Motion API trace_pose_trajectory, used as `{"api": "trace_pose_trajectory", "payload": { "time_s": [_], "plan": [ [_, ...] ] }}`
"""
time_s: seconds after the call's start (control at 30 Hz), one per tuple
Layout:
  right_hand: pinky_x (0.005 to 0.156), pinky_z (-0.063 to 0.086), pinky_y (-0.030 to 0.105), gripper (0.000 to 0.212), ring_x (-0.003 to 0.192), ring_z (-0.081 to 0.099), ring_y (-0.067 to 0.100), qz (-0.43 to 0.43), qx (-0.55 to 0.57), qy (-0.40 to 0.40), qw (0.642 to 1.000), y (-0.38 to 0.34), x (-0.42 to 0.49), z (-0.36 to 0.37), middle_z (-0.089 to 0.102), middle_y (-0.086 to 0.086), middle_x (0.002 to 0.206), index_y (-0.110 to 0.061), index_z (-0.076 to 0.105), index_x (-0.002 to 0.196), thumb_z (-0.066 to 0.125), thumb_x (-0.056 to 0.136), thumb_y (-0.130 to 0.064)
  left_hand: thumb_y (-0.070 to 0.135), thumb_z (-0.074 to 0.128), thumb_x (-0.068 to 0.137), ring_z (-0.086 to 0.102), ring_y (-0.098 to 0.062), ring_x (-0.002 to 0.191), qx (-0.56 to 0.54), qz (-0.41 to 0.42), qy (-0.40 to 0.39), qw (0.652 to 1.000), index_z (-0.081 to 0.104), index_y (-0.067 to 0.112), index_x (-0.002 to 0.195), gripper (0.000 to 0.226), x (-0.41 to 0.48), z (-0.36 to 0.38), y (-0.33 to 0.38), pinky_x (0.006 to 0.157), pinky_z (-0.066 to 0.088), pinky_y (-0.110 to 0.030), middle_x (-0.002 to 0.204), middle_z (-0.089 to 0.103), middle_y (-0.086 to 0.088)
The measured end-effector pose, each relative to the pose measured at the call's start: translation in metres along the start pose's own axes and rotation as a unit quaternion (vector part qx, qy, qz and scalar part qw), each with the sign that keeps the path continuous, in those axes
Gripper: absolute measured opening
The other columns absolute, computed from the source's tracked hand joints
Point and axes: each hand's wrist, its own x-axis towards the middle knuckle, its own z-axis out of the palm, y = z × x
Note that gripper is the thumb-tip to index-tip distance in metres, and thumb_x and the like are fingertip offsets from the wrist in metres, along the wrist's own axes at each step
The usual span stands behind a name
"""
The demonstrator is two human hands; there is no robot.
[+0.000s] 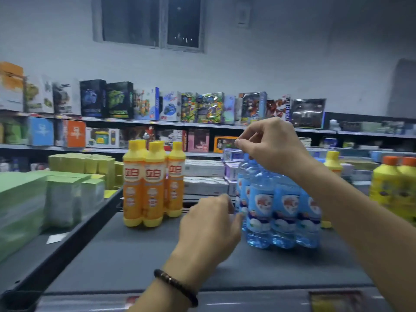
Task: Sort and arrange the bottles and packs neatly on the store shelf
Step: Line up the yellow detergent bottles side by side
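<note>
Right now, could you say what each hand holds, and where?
Cannot tell: left hand touches the blue bottle pack low down; right hand pinches above its top.

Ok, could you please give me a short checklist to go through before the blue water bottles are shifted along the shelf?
1. The blue water bottles stand upright on the shelf: ok.
2. The left hand has a firm hold low on their left side: cannot tell, it is blurred.
3. The right hand, fingers curled above the caps, grips something: cannot tell.
4. Bare shelf lies between them and the orange bottles: ok.
5. The orange bottles stand upright in one group: ok.
</note>
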Motion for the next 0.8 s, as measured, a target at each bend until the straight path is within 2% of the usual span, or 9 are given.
{"api": "trace_pose_trajectory", "payload": {
  "time_s": [0.1,0.23,0.33,0.4,0.47,0.6,0.7,0.8],
  "plan": [
    [0.059,0.042,0.009,0.013,0.063,0.063,-0.004,0.034,-0.054,0.0,0.998,0.037,-0.012,-0.035,0.072,-0.01,0.068,-0.024,0.081,0.081,0.077,0.089,-0.033,0.061,0.056,0.097,0.066,-0.025,0.108,-0.015,0.033,-0.029,0.999,0.064,0.031,0.112,0.035,-0.002,0.036,0.046,0.087,0.057,-0.04,0.11,0.071,0.006],
    [0.061,0.045,0.015,0.013,0.07,0.064,0.0,0.093,-0.092,0.016,0.991,0.095,-0.026,-0.072,0.072,-0.009,0.072,-0.023,0.08,0.082,0.076,0.09,-0.032,0.059,0.057,0.098,0.064,-0.026,0.112,-0.035,0.071,-0.071,0.994,0.064,0.03,0.109,0.031,0.001,0.082,0.102,0.088,0.054,-0.039,0.111,0.069,0.005],
    [0.068,0.053,0.025,0.01,0.08,0.07,0.013,0.135,-0.128,0.021,0.982,0.138,-0.03,-0.094,0.074,-0.004,0.08,-0.023,0.079,0.083,0.075,0.091,-0.029,0.058,0.057,0.098,0.064,-0.029,0.112,-0.037,0.095,-0.099,0.99,0.064,0.029,0.109,0.032,0.005,0.111,0.138,0.088,0.055,-0.041,0.112,0.067,0.002],
    [0.083,0.059,0.035,0.009,0.093,0.069,0.02,0.161,-0.153,0.008,0.975,0.165,-0.03,-0.103,0.075,0.002,0.095,-0.02,0.079,0.091,0.073,0.092,-0.027,0.058,0.056,0.099,0.064,-0.031,0.114,-0.033,0.099,-0.113,0.988,0.064,0.027,0.113,0.035,0.007,0.129,0.157,0.09,0.055,-0.041,0.116,0.066,-0.001],
    [0.092,0.058,0.04,0.012,0.102,0.067,0.024,0.178,-0.173,-0.003,0.969,0.188,-0.029,-0.107,0.074,0.006,0.107,-0.017,0.077,0.103,0.072,0.094,-0.024,0.059,0.054,0.1,0.064,-0.032,0.116,-0.027,0.099,-0.12,0.987,0.064,0.027,0.118,0.037,0.008,0.146,0.172,0.092,0.055,-0.042,0.119,0.065,-0.003],
    [0.094,0.051,0.04,0.032,0.118,0.059,0.03,0.181,-0.199,-0.016,0.963,0.218,-0.02,-0.097,0.063,0.011,0.128,-0.014,0.065,0.128,0.068,0.096,-0.017,0.058,0.049,0.102,0.064,-0.034,0.117,-0.009,0.088,-0.126,0.988,0.061,0.026,0.122,0.04,0.009,0.168,0.185,0.091,0.055,-0.043,0.122,0.065,-0.005],
    [0.091,0.05,0.041,0.053,0.123,0.056,0.034,0.182,-0.212,-0.015,0.96,0.232,-0.01,-0.085,0.053,0.016,0.14,-0.014,0.051,0.146,0.068,0.097,-0.017,0.057,0.047,0.102,0.065,-0.033,0.115,-0.001,0.085,-0.101,0.991,0.058,0.027,0.124,0.039,0.007,0.173,0.187,0.09,0.055,-0.044,0.12,0.065,-0.004],
    [0.093,0.052,0.041,0.058,0.126,0.057,0.035,0.181,-0.19,0.008,0.965,0.24,-0.001,-0.077,0.049,0.015,0.146,-0.015,0.046,0.152,0.068,0.099,-0.023,0.055,0.047,0.102,0.065,-0.032,0.115,0.012,0.087,-0.088,0.992,0.058,0.027,0.126,0.039,0.006,0.176,0.188,0.09,0.055,-0.043,0.121,0.065,-0.003]
  ]
}}
